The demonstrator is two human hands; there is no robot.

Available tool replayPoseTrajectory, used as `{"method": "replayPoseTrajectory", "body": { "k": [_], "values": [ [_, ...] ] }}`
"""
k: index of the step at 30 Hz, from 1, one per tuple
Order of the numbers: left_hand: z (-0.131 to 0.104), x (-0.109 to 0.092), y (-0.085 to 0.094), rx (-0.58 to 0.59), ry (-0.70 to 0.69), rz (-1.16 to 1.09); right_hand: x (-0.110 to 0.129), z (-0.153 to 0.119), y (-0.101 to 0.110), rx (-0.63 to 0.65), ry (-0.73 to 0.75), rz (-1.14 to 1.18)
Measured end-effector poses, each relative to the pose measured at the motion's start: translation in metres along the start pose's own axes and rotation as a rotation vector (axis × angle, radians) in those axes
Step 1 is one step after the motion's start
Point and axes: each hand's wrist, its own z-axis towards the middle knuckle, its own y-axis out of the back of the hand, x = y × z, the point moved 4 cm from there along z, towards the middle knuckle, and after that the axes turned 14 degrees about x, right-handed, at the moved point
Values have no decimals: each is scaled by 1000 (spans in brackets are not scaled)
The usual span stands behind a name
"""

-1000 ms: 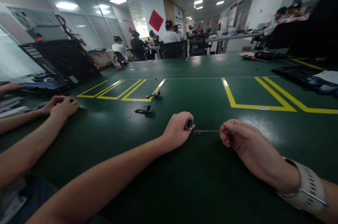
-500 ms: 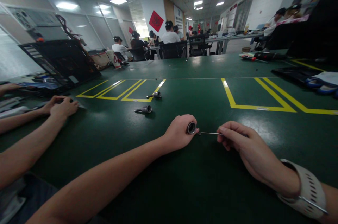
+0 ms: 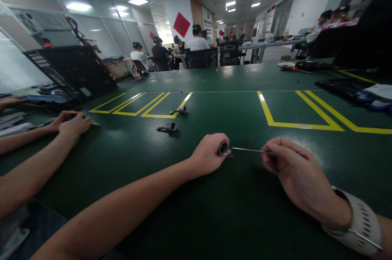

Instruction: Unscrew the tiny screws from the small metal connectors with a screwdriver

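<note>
1. While our left hand [image 3: 208, 154] clasps a hollow metal part [image 3: 223, 148], our right hand [image 3: 290, 170] pinches a thin rod [image 3: 247, 150], its tip just apart.
2. Beside the left hand lie two small rings [image 3: 232, 156].
3. We seem mid-alignment; the next move calls for steadiness.

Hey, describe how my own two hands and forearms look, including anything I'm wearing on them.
Your left hand is ungloved, with no sleeve or wristwear visible. Your right hand, also ungloved, has a wide off-white perforated wrist strap crossed by a slim silvery bar.
</note>
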Motion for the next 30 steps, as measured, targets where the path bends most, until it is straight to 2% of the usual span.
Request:
{"method": "replayPoseTrajectory", "body": {
  "k": [3,6,12,16,18,24,28,30],
  "values": [
    [0,1,2,-53,1,-24,6,-3,-6,125,34,-179],
    [-1,1,2,-88,-16,-18,14,-6,-16,253,83,-516],
    [-2,0,1,-92,-58,44,21,-13,-39,460,381,-994],
    [-3,-3,1,-73,-84,97,23,-17,-43,475,454,-1152],
    [-3,-5,2,-59,-99,118,25,-16,-39,432,401,-1073],
    [-4,-3,4,-69,-122,51,11,0,-16,290,-58,-477],
    [-3,0,4,-92,-126,-2,0,6,-13,229,-186,-52],
    [-2,1,3,-99,-116,-7,-1,6,-13,204,-194,16]
  ]
}}
